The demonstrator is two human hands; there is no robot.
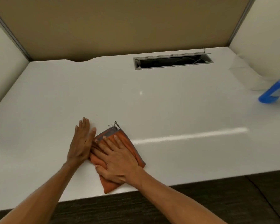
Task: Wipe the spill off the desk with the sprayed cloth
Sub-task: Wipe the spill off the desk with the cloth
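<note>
An orange cloth (129, 143) with a grey edge lies folded on the white desk (168, 102), near its front edge. My right hand (118, 160) lies flat on top of the cloth, fingers spread, pressing it down. Just left of the cloth, my left hand (82, 139) rests flat on the desk with its fingers together; its thumb touches the cloth's left edge. No spill is visible on the desk surface.
A blue spray bottle (273, 92) stands at the desk's far right edge. An open cable tray (173, 61) is set into the desk at the back. Beige and white partition walls enclose the back and sides. Dark carpet lies below the front edge.
</note>
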